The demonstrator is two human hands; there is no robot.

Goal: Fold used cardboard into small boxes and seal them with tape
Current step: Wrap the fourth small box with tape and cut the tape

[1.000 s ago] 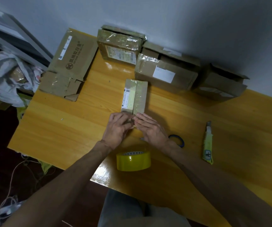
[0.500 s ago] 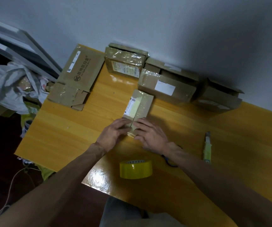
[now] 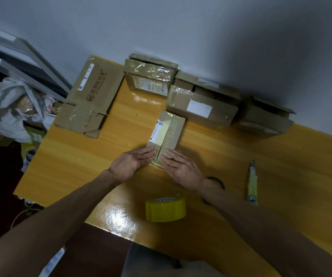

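Box (image 3: 166, 132) end lies under both flat hands.

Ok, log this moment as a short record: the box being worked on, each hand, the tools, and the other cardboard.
box in work: small box, flat on the table, barcode label on its left half
left hand: fingers straight, on the box's near end, left of the seam
right hand: fingers straight, right of the seam
tape roll: yellow, near the table's front edge, untouched
utility knife: right of the hands
other cardboard: flattened carton back left; row of boxes along the wall
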